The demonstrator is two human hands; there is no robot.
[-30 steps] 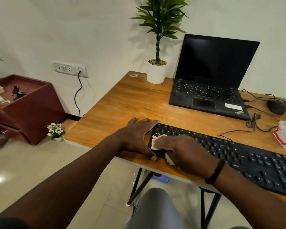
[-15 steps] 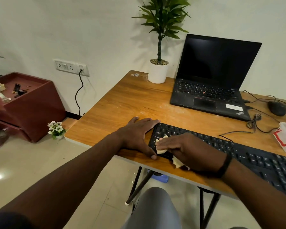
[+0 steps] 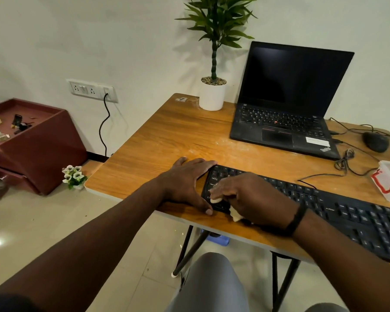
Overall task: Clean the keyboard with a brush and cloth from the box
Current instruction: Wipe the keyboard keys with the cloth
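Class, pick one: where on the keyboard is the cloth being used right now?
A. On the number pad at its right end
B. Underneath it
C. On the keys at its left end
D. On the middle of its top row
C: the right hand holds the cloth against the left-end keys of the keyboard, beside the left hand.

arms: bare | right wrist: black band [image 3: 296,219] (slim) | trousers [image 3: 209,287]: grey

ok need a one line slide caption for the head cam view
Right hand wipes the keyboard's left end with a pale cloth while the left hand steadies it.
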